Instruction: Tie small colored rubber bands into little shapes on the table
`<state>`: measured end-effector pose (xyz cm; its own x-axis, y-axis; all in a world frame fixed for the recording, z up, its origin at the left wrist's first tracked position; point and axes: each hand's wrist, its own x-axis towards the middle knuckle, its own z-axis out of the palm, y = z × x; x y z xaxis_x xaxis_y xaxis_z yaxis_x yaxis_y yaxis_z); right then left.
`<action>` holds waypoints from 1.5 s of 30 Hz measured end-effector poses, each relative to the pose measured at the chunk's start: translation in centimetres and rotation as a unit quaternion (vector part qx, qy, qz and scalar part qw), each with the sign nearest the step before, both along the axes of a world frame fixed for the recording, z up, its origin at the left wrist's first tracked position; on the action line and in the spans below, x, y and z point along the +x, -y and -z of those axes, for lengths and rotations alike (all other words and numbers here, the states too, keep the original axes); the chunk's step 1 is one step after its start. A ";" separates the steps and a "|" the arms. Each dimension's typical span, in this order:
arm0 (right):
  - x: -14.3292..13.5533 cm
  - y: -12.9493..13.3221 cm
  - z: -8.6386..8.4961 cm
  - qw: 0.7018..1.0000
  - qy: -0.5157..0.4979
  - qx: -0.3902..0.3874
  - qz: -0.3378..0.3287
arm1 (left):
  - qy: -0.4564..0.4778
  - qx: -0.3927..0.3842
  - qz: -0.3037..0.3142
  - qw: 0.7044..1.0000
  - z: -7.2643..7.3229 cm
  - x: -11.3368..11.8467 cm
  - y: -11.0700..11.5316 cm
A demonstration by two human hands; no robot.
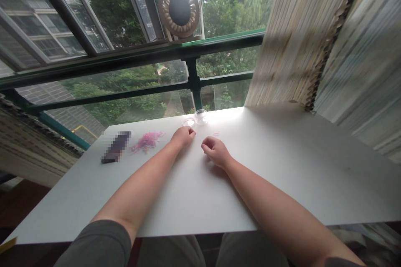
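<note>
My left hand (183, 137) is closed in a pinch just in front of a shallow clear round dish or lid (189, 122). Whatever its fingertips hold is too small to name. To the right, my right hand (216, 151) hovers low over the white table with curled fingers, thumb and forefinger together; I cannot make out anything between them. A clear round plastic container (201, 117) stands at the table's back edge. Beyond my right hand lie a few thin pink pieces (216, 133). Left of my left hand is a loose pile of small pink, shiny pieces (148, 141).
A dark, blurred-out rectangular object (117, 147) lies left of the pink pile on the white table (282, 167). Behind the table runs a green railing (219, 78) before the window. A pale curtain (282, 41) hangs down to the table's back right.
</note>
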<state>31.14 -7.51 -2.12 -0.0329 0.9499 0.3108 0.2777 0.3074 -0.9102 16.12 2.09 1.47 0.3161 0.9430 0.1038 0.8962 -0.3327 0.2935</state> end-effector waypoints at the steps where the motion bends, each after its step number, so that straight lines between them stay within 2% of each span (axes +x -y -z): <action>1: 0.0 0.0 0.0 1.000 0.000 0.000 0.000 | 0.005 -0.003 0.002 1.000 -0.2 -0.2 0.0; 6: 0.0 0.0 -0.1 1.000 0.003 0.001 0.002 | 0.019 -0.009 0.007 1.000 -0.9 -1.0 0.2; 14: 0.1 0.0 -0.1 1.000 0.010 0.004 0.005 | -0.002 -0.009 0.033 0.999 -0.5 -1.4 1.2; 23: 0.0 -0.2 0.1 1.000 -0.002 -0.004 -0.002 | -0.024 0.004 0.045 0.999 -1.0 -1.7 1.0; 28: 0.0 -0.1 -0.1 1.000 0.005 -0.002 -0.003 | -0.039 0.010 0.055 0.998 -0.6 -1.3 1.4; 36: 0.0 -0.1 0.0 1.000 0.005 0.002 -0.001 | -0.081 0.070 0.064 0.992 0.2 -0.2 2.0; 45: 0.1 0.1 -0.2 1.000 0.006 -0.003 -0.005 | -0.048 0.061 0.079 0.994 0.0 0.0 1.5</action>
<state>31.24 -7.58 -1.94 -0.0453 0.9514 0.3048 0.2854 0.3047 -0.9087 16.15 0.60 1.44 0.4733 0.8632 0.1757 0.8520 -0.4992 0.1579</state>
